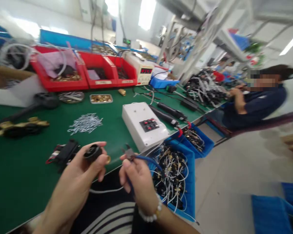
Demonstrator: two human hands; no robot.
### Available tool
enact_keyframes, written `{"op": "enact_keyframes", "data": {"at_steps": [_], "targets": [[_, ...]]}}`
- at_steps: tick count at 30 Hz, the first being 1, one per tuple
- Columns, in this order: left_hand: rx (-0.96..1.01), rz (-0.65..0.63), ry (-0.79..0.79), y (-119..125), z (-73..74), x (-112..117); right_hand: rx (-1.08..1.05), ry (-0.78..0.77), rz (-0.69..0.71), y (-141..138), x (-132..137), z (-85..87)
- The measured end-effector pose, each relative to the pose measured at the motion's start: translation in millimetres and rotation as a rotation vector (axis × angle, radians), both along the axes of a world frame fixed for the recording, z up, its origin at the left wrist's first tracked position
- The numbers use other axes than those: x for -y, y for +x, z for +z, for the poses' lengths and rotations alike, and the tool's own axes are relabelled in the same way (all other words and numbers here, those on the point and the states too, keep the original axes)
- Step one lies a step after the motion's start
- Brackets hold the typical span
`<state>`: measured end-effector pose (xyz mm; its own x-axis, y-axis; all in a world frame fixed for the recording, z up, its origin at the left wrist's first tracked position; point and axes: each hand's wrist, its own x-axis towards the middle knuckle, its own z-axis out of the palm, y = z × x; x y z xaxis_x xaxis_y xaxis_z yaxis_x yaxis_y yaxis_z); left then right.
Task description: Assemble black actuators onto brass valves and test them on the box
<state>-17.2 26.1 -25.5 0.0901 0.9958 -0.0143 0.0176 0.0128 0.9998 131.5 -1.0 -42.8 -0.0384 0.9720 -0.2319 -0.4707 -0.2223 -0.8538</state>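
Note:
In my left hand (81, 175) is a round black plastic part (92, 152) with a hollow top and a brass fitting (108, 159) at its side. A white cable (106, 191) runs below that hand. My right hand (136, 178) grips blue-handled cutting pliers (130, 154), their jaws pointing up and slightly apart. The pliers are beside the black part, not touching it. Behind my left hand a black block with red wires (64, 152) lies on the green table (109, 126). Farther back is a pile of small silvery metal pins (85, 123).
A white switch box (139, 122) stands right of centre, with black electric screwdrivers (167, 117) behind it. Blue bins (191, 182) of cabled parts sit at the table's edge. Red bins (100, 83) and a power supply (141, 70) line the back. A person (256, 100) sits at the right.

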Motion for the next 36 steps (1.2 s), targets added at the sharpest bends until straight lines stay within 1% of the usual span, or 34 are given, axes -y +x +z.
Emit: {"op": "enact_keyframes", "data": {"at_steps": [1, 3, 6, 7, 9, 12, 15, 16, 18, 20, 23, 28, 30, 31, 33, 35, 36], "targets": [[0.046, 0.036, -0.042, 3.3, 5.2, 3.0, 0.009, -0.006, -0.017, 0.5, -1.7, 1.5], [0.039, 0.074, -0.071, 9.0, 13.3, 5.4, 0.033, -0.019, -0.020, -0.4, -6.1, 1.1], [-0.024, 0.169, -0.001, 11.6, 21.1, 7.5, 0.092, -0.036, 0.058, -5.4, -10.6, -3.9], [-0.029, 0.187, 0.027, 11.0, 22.7, 8.7, 0.107, -0.044, 0.091, -7.3, -11.5, -5.9], [-0.018, 0.185, 0.069, 9.0, 24.4, 11.6, 0.115, -0.056, 0.142, -10.3, -13.5, -8.8], [-0.020, 0.166, 0.112, 6.8, 23.7, 15.7, 0.037, -0.093, 0.222, -10.4, -18.8, -9.2], [-0.111, 0.215, 0.216, 7.4, 20.9, 17.9, -0.147, -0.234, 0.304, -6.9, -29.1, -5.0], [-0.146, 0.234, 0.263, 7.8, 20.0, 18.1, -0.214, -0.287, 0.305, -5.8, -33.8, -3.5], [-0.190, 0.253, 0.362, 8.5, 18.7, 17.9, -0.315, -0.349, 0.261, -4.4, -44.6, -1.3], [-0.193, 0.241, 0.455, 8.3, 18.0, 17.2, -0.350, -0.343, 0.195, -4.1, -55.8, -1.1], [-0.178, 0.216, 0.559, 6.5, 17.6, 16.1, -0.320, -0.287, 0.139, -3.5, -69.4, -4.6], [-0.191, 0.214, 0.616, 5.0, 16.5, 13.9, -0.134, -0.176, 0.104, 0.0, -78.4, -17.2], [-0.199, 0.224, 0.635, 6.2, 16.6, 12.6, -0.014, -0.120, 0.083, -0.6, -78.6, -23.5], [-0.198, 0.229, 0.647, 6.8, 17.0, 12.3, 0.078, -0.072, 0.072, -1.5, -77.4, -26.3], [-0.207, 0.243, 0.648, 7.2, 18.6, 13.3, 0.354, 0.081, 0.012, -4.7, -71.2, -30.2], [-0.239, 0.273, 0.570, 5.2, 19.7, 16.6, 0.634, 0.284, -0.089, -9.2, -58.5, -31.2], [-0.257, 0.291, 0.507, 3.1, 18.9, 18.1, 0.702, 0.372, -0.120, -12.5, -50.5, -31.4]]}}
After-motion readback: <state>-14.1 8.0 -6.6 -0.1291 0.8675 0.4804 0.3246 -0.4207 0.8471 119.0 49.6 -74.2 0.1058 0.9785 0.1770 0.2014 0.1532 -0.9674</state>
